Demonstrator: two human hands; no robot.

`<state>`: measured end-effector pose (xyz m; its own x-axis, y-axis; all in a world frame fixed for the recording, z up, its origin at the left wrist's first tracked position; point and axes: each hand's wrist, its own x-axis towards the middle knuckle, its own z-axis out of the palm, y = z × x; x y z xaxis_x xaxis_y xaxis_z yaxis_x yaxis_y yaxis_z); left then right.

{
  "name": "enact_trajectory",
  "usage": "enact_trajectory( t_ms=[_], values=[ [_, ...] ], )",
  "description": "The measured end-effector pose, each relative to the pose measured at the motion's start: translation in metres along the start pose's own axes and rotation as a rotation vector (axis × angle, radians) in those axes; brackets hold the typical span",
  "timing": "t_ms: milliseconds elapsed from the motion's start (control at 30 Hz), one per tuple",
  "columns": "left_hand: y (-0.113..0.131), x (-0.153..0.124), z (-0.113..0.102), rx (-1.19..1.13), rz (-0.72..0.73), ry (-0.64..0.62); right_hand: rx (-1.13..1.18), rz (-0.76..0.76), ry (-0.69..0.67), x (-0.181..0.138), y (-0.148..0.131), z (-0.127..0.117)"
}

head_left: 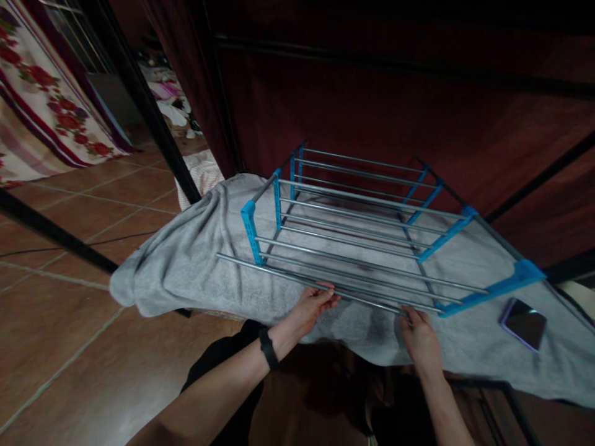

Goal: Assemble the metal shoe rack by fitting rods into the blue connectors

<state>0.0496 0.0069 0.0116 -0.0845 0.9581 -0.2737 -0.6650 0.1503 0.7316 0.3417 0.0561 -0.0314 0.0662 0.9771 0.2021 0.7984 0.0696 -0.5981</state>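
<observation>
Your grey blanket (181, 266) has its front edge running just below your two hands; to the left it slopes down beside open tiled floor (69, 322), and at the back it ends at a dark red cloth (353, 111). Bare blanket lies left of the rack (372, 199), while a phone (524, 324) lies near its right front corner. The rack rests on the blanket: slender grey metal rods in parallel rows, joined by bright blue end pieces (251, 232). A loose rod (283, 274) lies along the rack's front, its left end reaching past the blue corner. Your left hand (313, 305), below a black wristband (268, 349), pinches this rod near its middle, fingers curled nearly closed; your right hand (419, 334) grips its right end, fingers bent around it.
</observation>
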Motion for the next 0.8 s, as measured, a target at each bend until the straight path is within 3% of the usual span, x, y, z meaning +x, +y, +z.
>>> enact_trajectory(
  t_ms=[567,800],
  values=[
    [0.015,-0.007,0.014,0.105,0.143,0.001,0.044,0.041,-0.133,0.000,-0.009,-0.003],
    [0.025,-0.007,0.016,0.204,0.249,0.010,0.087,-0.044,-0.247,-0.001,-0.014,-0.002]
  ],
)
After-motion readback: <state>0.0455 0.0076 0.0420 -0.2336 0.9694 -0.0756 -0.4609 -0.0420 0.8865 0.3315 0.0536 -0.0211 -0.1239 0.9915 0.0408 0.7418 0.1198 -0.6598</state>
